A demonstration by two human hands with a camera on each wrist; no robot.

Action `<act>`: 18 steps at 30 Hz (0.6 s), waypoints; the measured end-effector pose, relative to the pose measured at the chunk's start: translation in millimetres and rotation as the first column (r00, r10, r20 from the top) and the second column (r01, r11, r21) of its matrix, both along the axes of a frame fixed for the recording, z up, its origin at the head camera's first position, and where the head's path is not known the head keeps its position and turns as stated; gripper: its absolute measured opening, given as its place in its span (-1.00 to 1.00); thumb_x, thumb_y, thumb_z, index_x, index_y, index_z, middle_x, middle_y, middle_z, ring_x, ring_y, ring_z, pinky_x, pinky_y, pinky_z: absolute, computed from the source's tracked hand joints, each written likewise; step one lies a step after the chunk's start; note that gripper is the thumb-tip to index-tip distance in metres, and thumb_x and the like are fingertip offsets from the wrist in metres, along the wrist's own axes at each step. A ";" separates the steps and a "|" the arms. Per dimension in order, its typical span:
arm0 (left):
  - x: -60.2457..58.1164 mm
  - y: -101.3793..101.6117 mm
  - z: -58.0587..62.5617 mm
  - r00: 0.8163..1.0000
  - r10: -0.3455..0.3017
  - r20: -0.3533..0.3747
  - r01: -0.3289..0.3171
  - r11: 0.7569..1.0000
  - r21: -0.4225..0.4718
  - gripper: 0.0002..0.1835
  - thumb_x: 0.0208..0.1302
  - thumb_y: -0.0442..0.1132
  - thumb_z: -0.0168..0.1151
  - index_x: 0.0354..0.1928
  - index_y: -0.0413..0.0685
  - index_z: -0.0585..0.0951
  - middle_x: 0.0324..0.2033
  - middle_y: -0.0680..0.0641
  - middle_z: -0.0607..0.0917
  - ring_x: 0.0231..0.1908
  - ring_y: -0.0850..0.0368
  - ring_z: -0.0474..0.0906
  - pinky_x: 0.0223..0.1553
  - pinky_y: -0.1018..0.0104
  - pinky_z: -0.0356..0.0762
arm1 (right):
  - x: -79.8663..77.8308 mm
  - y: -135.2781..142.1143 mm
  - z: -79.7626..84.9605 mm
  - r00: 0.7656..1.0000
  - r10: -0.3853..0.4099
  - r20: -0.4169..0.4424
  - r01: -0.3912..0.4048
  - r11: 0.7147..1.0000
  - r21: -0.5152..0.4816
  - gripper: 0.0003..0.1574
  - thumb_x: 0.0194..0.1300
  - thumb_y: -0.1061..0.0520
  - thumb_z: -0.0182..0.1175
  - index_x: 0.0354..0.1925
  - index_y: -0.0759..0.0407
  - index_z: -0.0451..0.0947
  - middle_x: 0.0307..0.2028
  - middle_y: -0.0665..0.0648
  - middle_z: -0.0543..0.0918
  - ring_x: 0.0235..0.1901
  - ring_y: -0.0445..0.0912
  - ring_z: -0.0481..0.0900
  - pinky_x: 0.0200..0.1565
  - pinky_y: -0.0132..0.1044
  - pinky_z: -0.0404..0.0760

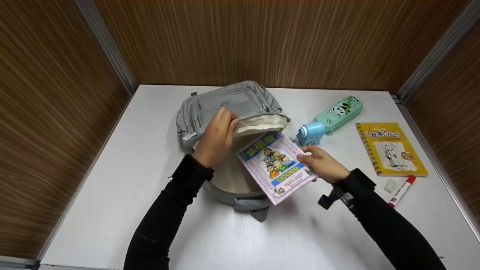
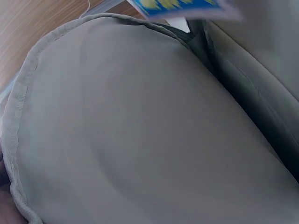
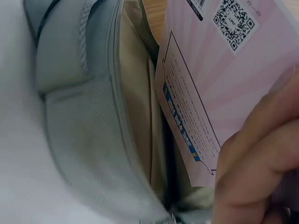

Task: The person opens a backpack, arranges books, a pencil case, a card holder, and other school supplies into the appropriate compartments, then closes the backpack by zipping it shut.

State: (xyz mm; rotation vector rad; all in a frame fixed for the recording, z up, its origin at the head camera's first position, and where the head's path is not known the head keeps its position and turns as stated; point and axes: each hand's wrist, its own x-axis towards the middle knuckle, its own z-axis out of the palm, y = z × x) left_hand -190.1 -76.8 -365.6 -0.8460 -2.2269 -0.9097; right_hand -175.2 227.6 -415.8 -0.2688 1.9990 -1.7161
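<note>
A grey backpack (image 1: 228, 101) lies on the white table with its main compartment unzipped, showing a cream lining (image 2: 121, 121). My left hand (image 1: 218, 137) pinches the upper edge of the opening and holds the flap up. In my right hand (image 1: 323, 163) is a pink book (image 1: 277, 165) with a cartoon cover, gripped by its right side between thumb and fingers. The book's far corner reaches over the mouth of the backpack. From the right wrist view, the book's back (image 3: 210, 88) with a QR code faces the camera, beside the open compartment, and curled fingers (image 3: 257, 163) press against it.
Right of the backpack sit a light blue object (image 1: 312, 133), its kind unclear, and a green panda pencil case (image 1: 339, 112). Farther right lie a yellow book (image 1: 392, 150), a small eraser-like block (image 1: 390, 185) and a red-capped marker (image 1: 402, 191). Wooden panels (image 1: 247, 41) enclose the table.
</note>
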 end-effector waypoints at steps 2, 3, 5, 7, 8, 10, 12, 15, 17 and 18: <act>0.8 -0.4 0.1 1.000 -0.002 0.009 0.003 1.000 -0.011 -0.82 0.37 -0.26 -0.19 -0.32 -0.17 0.39 -0.41 -0.03 0.33 -0.36 0.13 0.25 -0.27 0.28 0.25 | -7.6 -16.1 -0.4 1.000 0.016 0.000 -0.016 1.000 0.002 -0.58 0.35 0.15 -0.12 0.02 0.40 0.04 -0.42 0.25 0.60 -0.60 -0.07 0.59 -0.79 -0.42 0.34; 1.4 -0.8 0.3 1.000 -0.004 0.013 0.004 1.000 -0.018 -0.82 0.37 -0.26 -0.19 -0.32 -0.16 0.39 -0.41 -0.02 0.32 -0.36 0.13 0.24 -0.27 0.29 0.24 | -11.2 -23.6 -0.3 1.000 0.020 0.001 -0.020 1.000 0.003 -0.59 0.35 0.15 -0.11 0.01 0.41 0.05 -0.42 0.25 0.60 -0.60 -0.07 0.59 -0.79 -0.42 0.35; 2.2 -1.9 0.4 1.000 -0.007 0.018 0.007 1.000 -0.028 -0.82 0.37 -0.26 -0.20 -0.31 -0.16 0.39 -0.41 -0.02 0.32 -0.36 0.14 0.23 -0.29 0.30 0.22 | -18.2 -38.1 -0.1 1.000 0.020 0.020 -0.019 1.000 -0.009 -0.59 0.34 0.15 -0.12 0.01 0.41 0.05 -0.44 0.25 0.59 -0.61 -0.08 0.58 -0.78 -0.41 0.39; 2.2 -1.4 0.0 1.000 -0.012 0.018 0.013 0.999 -0.032 -0.82 0.37 -0.25 -0.21 -0.31 -0.16 0.39 -0.41 -0.02 0.32 -0.37 0.15 0.23 -0.29 0.30 0.22 | -24.1 -50.7 -0.8 0.999 0.010 0.049 -0.008 0.999 -0.038 -0.56 0.34 0.16 -0.11 0.06 0.40 0.05 -0.43 0.24 0.59 -0.59 -0.07 0.59 -0.71 -0.38 0.48; 2.4 -1.2 -0.1 1.000 -0.015 0.016 0.015 0.999 -0.032 -0.82 0.37 -0.25 -0.21 -0.31 -0.16 0.39 -0.41 -0.02 0.32 -0.37 0.15 0.22 -0.29 0.30 0.22 | -27.2 -57.2 -1.5 0.998 0.004 0.058 -0.001 0.999 -0.050 -0.54 0.33 0.16 -0.11 0.08 0.40 0.05 -0.44 0.23 0.58 -0.59 -0.07 0.58 -0.70 -0.37 0.48; 2.9 -1.3 -0.5 1.000 -0.020 0.014 0.021 0.999 -0.029 -0.81 0.38 -0.26 -0.21 -0.30 -0.16 0.39 -0.41 -0.02 0.32 -0.37 0.15 0.22 -0.29 0.30 0.22 | -33.0 -70.4 -3.5 0.997 -0.012 0.081 0.019 0.997 -0.080 -0.50 0.32 0.17 -0.09 0.13 0.36 0.04 -0.45 0.22 0.56 -0.60 -0.07 0.57 -0.70 -0.36 0.49; 3.6 -1.7 -1.7 1.000 -0.021 0.011 0.022 0.999 -0.028 -0.81 0.38 -0.26 -0.21 -0.30 -0.16 0.39 -0.42 -0.02 0.31 -0.38 0.15 0.22 -0.30 0.30 0.22 | -38.4 -84.1 -5.4 0.997 -0.032 0.076 0.038 0.996 -0.081 -0.45 0.31 0.14 -0.06 0.20 0.27 0.06 -0.46 0.21 0.56 -0.64 -0.09 0.55 -0.73 -0.36 0.47; 5.1 -2.1 -4.1 1.000 -0.020 0.004 0.020 1.000 -0.024 -0.82 0.37 -0.26 -0.20 -0.31 -0.17 0.39 -0.42 -0.02 0.32 -0.38 0.15 0.22 -0.30 0.31 0.23 | -45.0 -103.0 -7.2 0.993 -0.094 0.068 0.097 0.994 -0.044 -0.44 0.28 0.07 0.01 0.21 0.17 0.17 -0.50 0.16 0.55 -0.68 -0.12 0.51 -0.77 -0.38 0.40; 5.6 -1.9 -5.3 1.000 -0.020 -0.005 0.020 1.000 -0.020 -0.82 0.37 -0.27 -0.19 -0.31 -0.18 0.40 -0.42 -0.02 0.33 -0.38 0.14 0.24 -0.30 0.31 0.25 | -48.5 -114.2 -7.1 0.986 -0.141 0.093 0.144 0.989 -0.026 -0.50 0.28 0.04 0.01 0.16 0.14 0.25 -0.52 0.10 0.53 -0.66 -0.16 0.48 -0.74 -0.40 0.40; 5.8 -1.6 -5.6 1.000 -0.021 -0.011 0.021 1.000 -0.018 -0.82 0.36 -0.28 -0.19 -0.31 -0.19 0.41 -0.42 -0.02 0.34 -0.38 0.14 0.24 -0.30 0.31 0.25 | -49.6 -118.8 -6.4 0.980 -0.163 0.115 0.167 0.985 -0.031 -0.56 0.30 0.05 -0.01 0.11 0.15 0.27 -0.51 0.06 0.51 -0.64 -0.18 0.47 -0.71 -0.41 0.40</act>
